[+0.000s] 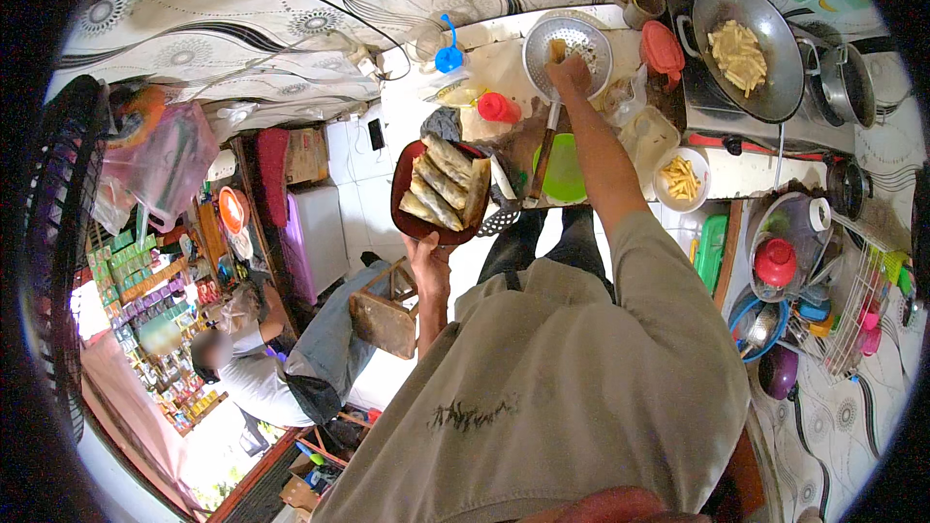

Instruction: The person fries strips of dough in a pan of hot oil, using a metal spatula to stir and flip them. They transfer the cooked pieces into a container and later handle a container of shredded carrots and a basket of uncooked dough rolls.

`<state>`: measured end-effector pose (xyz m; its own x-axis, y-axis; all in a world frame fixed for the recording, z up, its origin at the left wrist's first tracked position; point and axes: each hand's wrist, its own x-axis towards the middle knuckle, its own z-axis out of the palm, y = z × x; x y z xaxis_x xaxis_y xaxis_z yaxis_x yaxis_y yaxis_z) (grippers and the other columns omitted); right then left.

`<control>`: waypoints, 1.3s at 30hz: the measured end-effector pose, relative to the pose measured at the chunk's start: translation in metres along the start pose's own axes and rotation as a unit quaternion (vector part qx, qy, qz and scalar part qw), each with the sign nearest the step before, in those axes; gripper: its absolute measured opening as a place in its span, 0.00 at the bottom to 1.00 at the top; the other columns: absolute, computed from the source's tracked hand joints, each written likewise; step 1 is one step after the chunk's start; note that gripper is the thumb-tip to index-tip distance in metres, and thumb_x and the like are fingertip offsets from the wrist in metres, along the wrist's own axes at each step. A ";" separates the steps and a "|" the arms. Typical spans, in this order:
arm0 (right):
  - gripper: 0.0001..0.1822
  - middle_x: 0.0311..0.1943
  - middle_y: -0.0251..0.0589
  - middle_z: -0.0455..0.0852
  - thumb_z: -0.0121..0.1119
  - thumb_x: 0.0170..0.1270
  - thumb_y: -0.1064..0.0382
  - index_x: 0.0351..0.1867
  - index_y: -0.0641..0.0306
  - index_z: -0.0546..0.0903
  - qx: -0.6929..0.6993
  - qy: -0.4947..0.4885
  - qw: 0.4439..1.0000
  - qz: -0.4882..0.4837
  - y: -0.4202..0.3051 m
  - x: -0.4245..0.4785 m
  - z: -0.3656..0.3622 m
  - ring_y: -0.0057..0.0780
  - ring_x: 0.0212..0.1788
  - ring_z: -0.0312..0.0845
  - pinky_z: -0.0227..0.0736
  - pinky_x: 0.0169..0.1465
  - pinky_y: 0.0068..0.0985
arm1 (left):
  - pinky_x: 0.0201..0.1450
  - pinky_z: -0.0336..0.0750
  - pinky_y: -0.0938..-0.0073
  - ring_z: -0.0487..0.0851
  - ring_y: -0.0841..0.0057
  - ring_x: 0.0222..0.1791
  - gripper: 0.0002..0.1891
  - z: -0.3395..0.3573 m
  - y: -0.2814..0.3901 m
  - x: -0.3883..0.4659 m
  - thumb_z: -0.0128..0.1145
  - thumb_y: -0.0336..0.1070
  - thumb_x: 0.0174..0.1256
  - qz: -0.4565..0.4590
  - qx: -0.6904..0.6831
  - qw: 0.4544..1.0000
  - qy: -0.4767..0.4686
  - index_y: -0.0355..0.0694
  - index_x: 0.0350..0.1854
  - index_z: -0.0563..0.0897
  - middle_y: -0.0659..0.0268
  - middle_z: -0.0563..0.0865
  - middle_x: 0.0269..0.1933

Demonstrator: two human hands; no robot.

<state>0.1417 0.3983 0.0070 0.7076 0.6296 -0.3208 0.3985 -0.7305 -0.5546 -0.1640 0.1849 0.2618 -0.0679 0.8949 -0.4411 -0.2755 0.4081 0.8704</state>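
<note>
My left hand (429, 256) holds a dark red plate (404, 221) by its near edge. Several long browned pieces of fried food (436, 185), possibly fish or rolls, lie side by side on it. Over the counter, my right hand (569, 77) grips one brown fried piece (557, 51) inside a round perforated metal strainer (536, 51). Crumbs are scattered across the strainer's bowl. Its long handle (541, 160) points back towards me and passes beside a lime-green bowl (565, 181), partly hidden by my right forearm.
A wok (781, 98) with frying potato sticks (737, 57) sits on the stove at right. Near the counter edge stands a white bowl of raw potato sticks (681, 178). A red bottle (498, 108) lies left of the strainer. Another person (269, 370) sits at lower left near a wooden stool (385, 316).
</note>
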 end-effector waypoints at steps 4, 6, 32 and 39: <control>0.26 0.35 0.52 0.86 0.65 0.44 0.47 0.36 0.70 0.83 0.116 -0.072 0.986 0.093 -0.014 -0.001 -0.030 0.44 0.38 0.83 0.76 0.44 0.35 | 0.51 0.77 0.54 0.71 0.59 0.60 0.39 -0.003 -0.003 0.009 0.54 0.38 0.53 0.018 -0.006 0.999 -0.039 0.48 0.69 0.53 0.58 0.66 0.64; 0.26 0.32 0.50 0.86 0.63 0.47 0.46 0.35 0.72 0.82 0.281 -0.141 0.939 0.138 -0.029 -0.036 -0.067 0.40 0.34 0.83 0.75 0.44 0.33 | 0.46 0.76 0.60 0.73 0.64 0.54 0.39 -0.007 -0.002 0.009 0.56 0.40 0.53 0.002 0.023 0.999 -0.029 0.48 0.69 0.53 0.58 0.68 0.60; 0.14 0.31 0.37 0.77 0.63 0.32 0.66 0.27 0.60 0.78 -0.248 -0.240 0.654 -0.673 -0.142 -0.270 -0.294 0.37 0.43 0.72 0.67 0.45 0.36 | 0.41 0.82 0.58 0.81 0.66 0.45 0.34 0.027 0.045 0.028 0.54 0.33 0.53 -0.082 0.125 0.912 -0.381 0.43 0.66 0.61 0.59 0.76 0.50; 0.13 0.37 0.39 0.84 0.64 0.43 0.62 0.34 0.61 0.83 -0.050 -0.147 0.682 -0.715 -0.133 -0.267 -0.281 0.38 0.42 0.77 0.70 0.43 0.32 | 0.43 0.83 0.61 0.80 0.68 0.47 0.33 0.006 0.044 0.024 0.54 0.30 0.54 -0.105 0.048 0.920 -0.374 0.40 0.65 0.61 0.60 0.75 0.53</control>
<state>0.0638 0.2523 0.3825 -0.5869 0.7328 0.3444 0.6070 0.6797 -0.4118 -0.1724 0.2256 0.2909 0.6662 0.6535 -0.3592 -0.1189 0.5687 0.8139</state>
